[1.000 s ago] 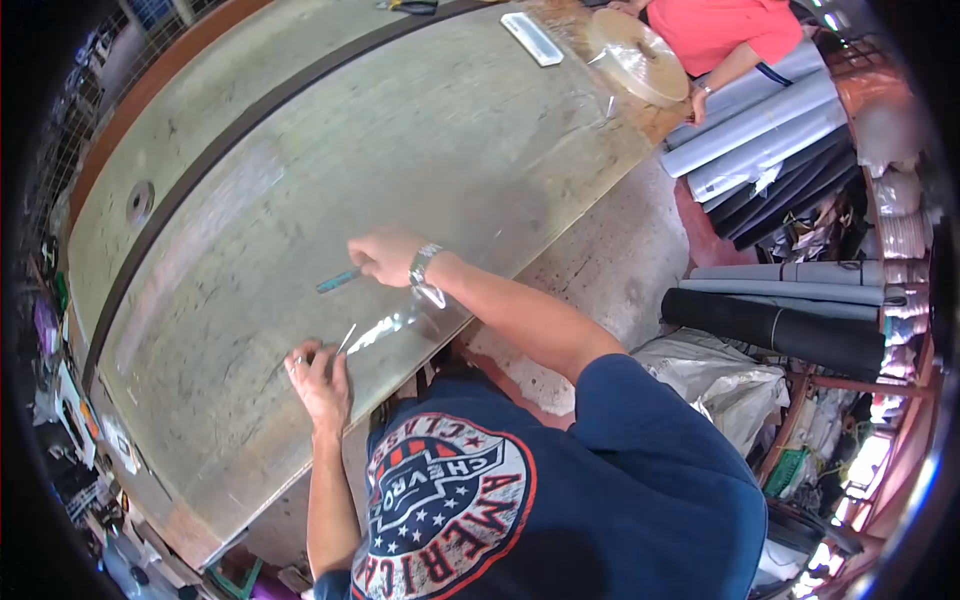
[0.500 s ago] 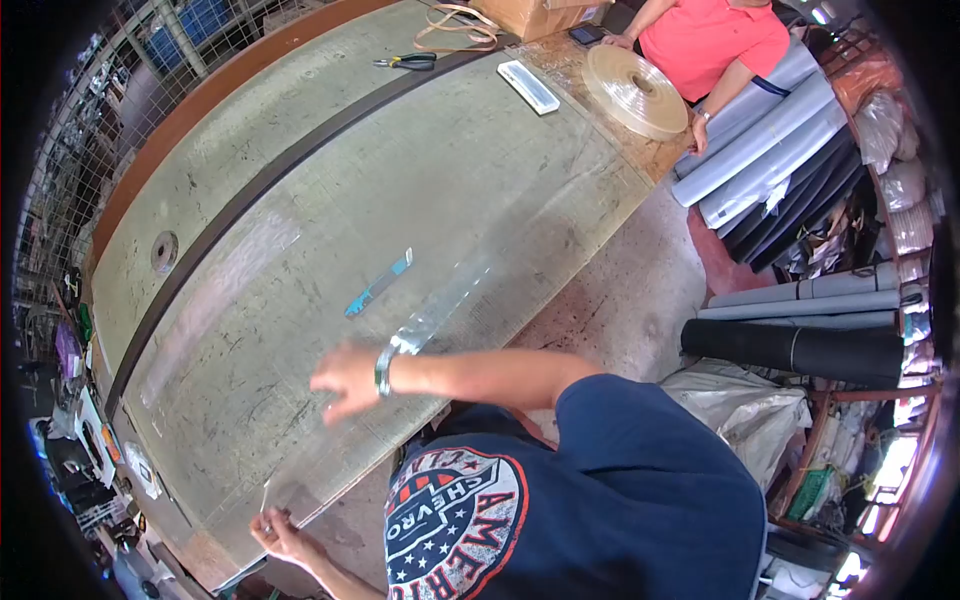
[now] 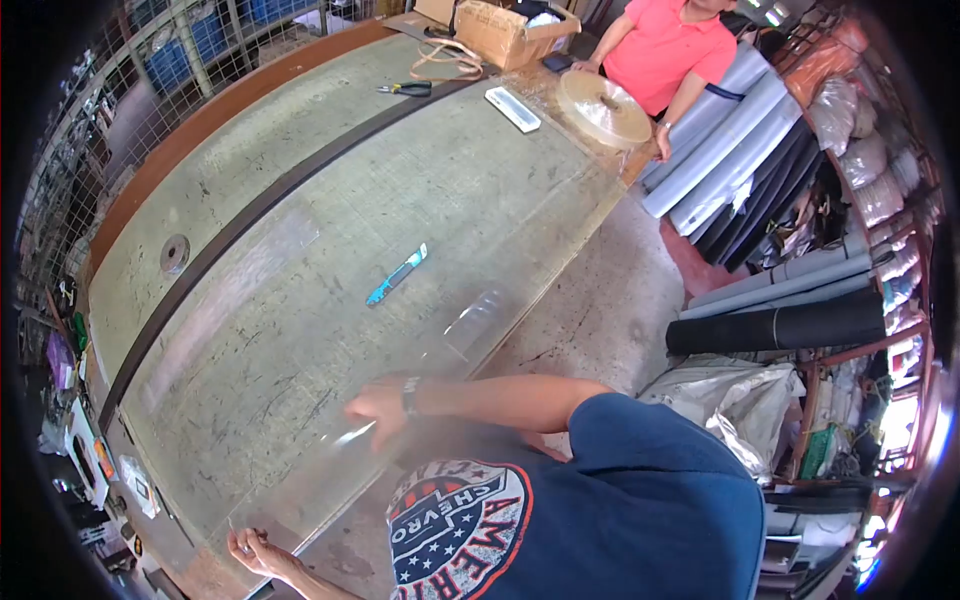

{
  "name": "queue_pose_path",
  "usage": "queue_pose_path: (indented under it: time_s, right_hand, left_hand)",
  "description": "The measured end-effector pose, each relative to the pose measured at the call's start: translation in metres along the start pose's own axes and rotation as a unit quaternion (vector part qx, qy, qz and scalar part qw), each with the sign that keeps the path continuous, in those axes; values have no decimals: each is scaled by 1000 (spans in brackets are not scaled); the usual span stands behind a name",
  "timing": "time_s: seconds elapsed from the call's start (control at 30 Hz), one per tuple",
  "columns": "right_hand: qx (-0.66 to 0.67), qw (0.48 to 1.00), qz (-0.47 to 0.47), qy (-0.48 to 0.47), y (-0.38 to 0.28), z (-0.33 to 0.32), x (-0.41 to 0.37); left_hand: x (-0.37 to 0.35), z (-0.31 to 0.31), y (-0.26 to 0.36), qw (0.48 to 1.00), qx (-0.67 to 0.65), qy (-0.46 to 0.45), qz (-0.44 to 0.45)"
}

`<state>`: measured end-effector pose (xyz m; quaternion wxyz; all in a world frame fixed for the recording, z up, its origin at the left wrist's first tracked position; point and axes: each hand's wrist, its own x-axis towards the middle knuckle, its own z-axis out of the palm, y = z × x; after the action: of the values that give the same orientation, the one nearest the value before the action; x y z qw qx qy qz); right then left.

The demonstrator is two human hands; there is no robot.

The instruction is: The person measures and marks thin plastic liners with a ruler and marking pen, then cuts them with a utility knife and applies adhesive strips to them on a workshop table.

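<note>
A clear plastic strip (image 3: pixel 478 318) runs along the near edge of the table, its glare marking where it lies. My right hand (image 3: pixel 376 408), a watch at its wrist, is closed on the strip, slightly smeared by motion. Down at the lower left corner, the fingers of my left hand (image 3: pixel 256 550) are pinched at what looks like the strip's end. A blue utility knife (image 3: pixel 397 275) lies on the table beyond my right hand.
A large roll of clear plastic strip (image 3: pixel 605 108) lies at the far end, beside a person in a pink shirt (image 3: pixel 668 50). Pliers (image 3: pixel 405 89), a white oblong case (image 3: pixel 513 109), a cardboard box (image 3: pixel 510 38) and a dark long band (image 3: pixel 250 217) are also on the table.
My right hand has moved toward the table's near edge and closed on the strip. My left hand still pinches at the lower left corner. The whole view has shifted a little.
</note>
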<state>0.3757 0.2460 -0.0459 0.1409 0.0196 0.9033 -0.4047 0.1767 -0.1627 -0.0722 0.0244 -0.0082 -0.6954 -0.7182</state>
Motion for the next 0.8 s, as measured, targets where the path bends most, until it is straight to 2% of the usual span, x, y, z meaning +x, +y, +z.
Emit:
queue_pose_path:
  time_s: [0.03,0.13,0.2,0.23,0.27,0.3,0.33,0.37,0.4,0.43,0.47,0.5,0.6,0.73,0.77,0.8]
  right_hand:
    - [-3,999,30,-20,-6,-5,-3]
    - [1,998,8,64,3,12,-7]
    - [26,999,41,20,1,7,-5]
    - [28,997,7,76,9,14,-2]
    - [38,993,30,106,20,23,-3]
    - [25,992,65,102,9,11,-10]
    - [85,991,68,79,24,22,-2]
    - [27,993,38,111,47,34,3]
    - [15,996,79,44,32,11,2]
    - [25,991,127,37,23,1,1]
    - [29,988,144,42,26,-3,1]
    - [31,988,125,83,32,0,-3]
    - [44,990,56,119,52,-1,-14]
    - [-76,943,-87,312,72,-6,-46]
    - [-43,950,-81,297,74,-15,-62]
    - [-28,952,-95,291,81,-20,-74]
  left_hand:
    - [4,2,-10,1000,-10,1,-6]
    - [4,14,-20,999,8,17,-33]
    - [3,15,-18,998,27,13,-49]
    - [2,16,-18,997,45,7,-63]
    - [5,14,-24,997,35,-7,-66]
    - [9,8,-34,994,83,-7,-69]
    - [5,12,-26,987,150,-16,-52]
    - [4,14,-23,989,139,-10,-46]
    - [9,12,-29,985,170,-8,-24]
    - [19,1,-49,960,278,-3,42]
    - [24,-2,-65,978,206,-13,41]
    - [23,4,-66,980,194,-8,44]
    - [16,17,-53,968,249,24,25]
    - [26,-22,-93,951,291,91,57]
    - [8,-15,-81,935,323,111,91]
    - [-22,8,-53,917,366,139,81]
